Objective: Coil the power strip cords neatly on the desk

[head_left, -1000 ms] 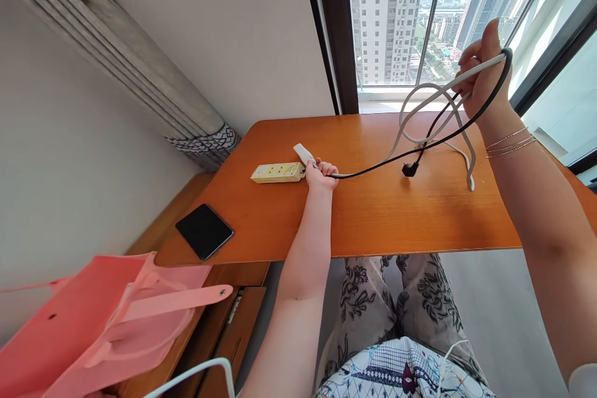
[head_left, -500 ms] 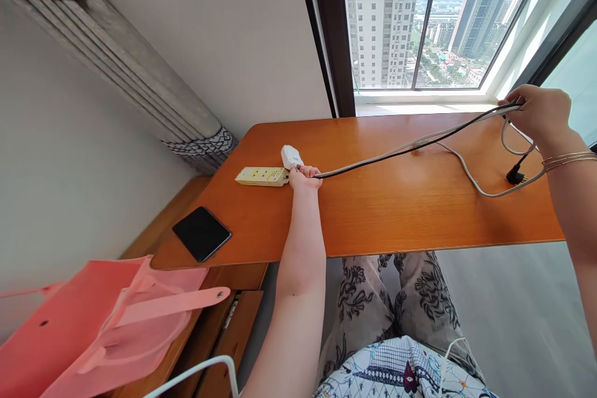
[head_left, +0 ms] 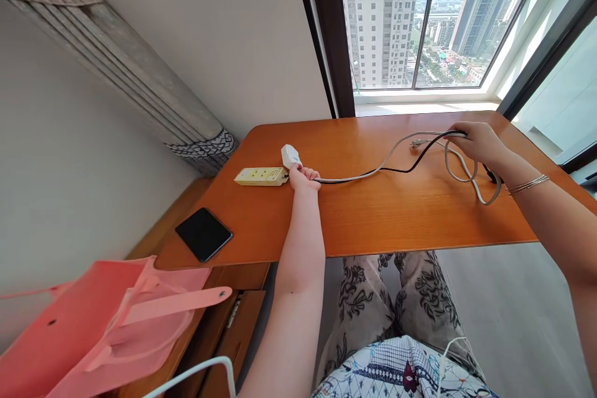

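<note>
both hands grip slack grey and black cords (head_left: 373, 171).

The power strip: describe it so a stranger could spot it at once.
On the orange wooden table under the window, look at the far left part. The power strip lies flat there, just left of the left hand. It is the only pale yellow bar, unlike the white plug beside it.

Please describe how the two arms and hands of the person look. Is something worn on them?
Both forearms are bare, with no gloves on the left hand or the right hand. The right wrist carries a few thin metal bangles. No ring or watch can be made out. The left wrist shows nothing worn. No sleeve is in view on either arm.
</note>
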`<state>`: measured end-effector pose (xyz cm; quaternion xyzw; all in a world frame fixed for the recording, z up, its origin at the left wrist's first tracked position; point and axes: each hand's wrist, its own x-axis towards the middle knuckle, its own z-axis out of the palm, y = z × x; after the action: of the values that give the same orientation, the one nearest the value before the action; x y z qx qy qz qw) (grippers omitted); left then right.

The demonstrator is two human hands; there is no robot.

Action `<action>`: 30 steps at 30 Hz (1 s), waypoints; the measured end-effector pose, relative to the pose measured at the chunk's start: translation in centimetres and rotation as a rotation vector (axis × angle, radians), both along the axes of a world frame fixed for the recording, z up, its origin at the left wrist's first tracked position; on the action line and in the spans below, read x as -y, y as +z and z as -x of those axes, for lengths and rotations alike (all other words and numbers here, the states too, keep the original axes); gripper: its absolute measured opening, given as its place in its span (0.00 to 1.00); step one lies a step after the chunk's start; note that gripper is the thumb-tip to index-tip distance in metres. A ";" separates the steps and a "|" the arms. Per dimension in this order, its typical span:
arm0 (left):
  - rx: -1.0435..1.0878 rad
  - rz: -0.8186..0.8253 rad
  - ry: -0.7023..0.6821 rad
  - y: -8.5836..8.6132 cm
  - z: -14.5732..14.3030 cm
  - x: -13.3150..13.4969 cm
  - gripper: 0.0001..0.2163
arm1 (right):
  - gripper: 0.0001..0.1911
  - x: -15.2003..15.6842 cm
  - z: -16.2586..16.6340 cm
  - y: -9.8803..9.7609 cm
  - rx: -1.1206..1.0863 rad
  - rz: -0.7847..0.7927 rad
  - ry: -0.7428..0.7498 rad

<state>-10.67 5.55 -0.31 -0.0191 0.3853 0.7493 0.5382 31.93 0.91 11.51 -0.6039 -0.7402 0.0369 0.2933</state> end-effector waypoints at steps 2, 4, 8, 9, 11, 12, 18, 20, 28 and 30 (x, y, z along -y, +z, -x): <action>0.001 0.015 -0.016 -0.1 -0.1 -0.1 0.16 | 0.05 0.5 0.7 0.6 -0.065 -0.075 -0.023; 0.003 0.025 -0.034 -0.3 -0.2 -0.3 0.16 | 0.05 0.7 1.0 1.4 -0.163 -0.200 -0.087; 0.006 0.030 -0.080 -0.6 -0.9 -0.6 0.17 | 0.06 -0.4 1.2 3.0 -0.396 -0.489 -0.212; 0.004 0.030 -0.093 -0.7 -1.1 -0.6 0.17 | 0.07 -0.8 1.4 3.3 -0.450 -0.542 -0.229; -0.003 0.032 -0.115 -0.8 -1.7 -0.7 0.17 | 0.09 -1.6 1.9 3.8 -0.545 -0.594 -0.247; -0.008 0.034 -0.123 -0.8 -1.9 -0.7 0.16 | 0.11 -1.9 2.2 4.0 -0.584 -0.597 -0.247; -0.054 0.086 -0.169 -0.2 -2.9 -0.2 0.14 | 0.13 -2.4 3.0 5.5 -0.681 -0.521 -0.240; -0.096 0.112 -0.224 0.1 -3.1 0.0 0.14 | 0.14 -2.7 2.5 5.9 -0.654 -0.482 -0.267; -0.372 0.330 -0.468 0.1 -2.6 0.9 0.11 | 0.14 -4.0 0.4 6.1 -0.656 -0.467 -0.283; -0.547 0.395 -0.514 -0.1 -2.2 1.1 0.14 | 0.14 -4.0 0.1 6.2 -0.660 -0.455 -0.277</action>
<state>-8.44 4.42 -0.37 0.1746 0.6425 0.4797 0.5715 31.86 4.90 17.70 -0.5734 -0.5074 0.0242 0.6428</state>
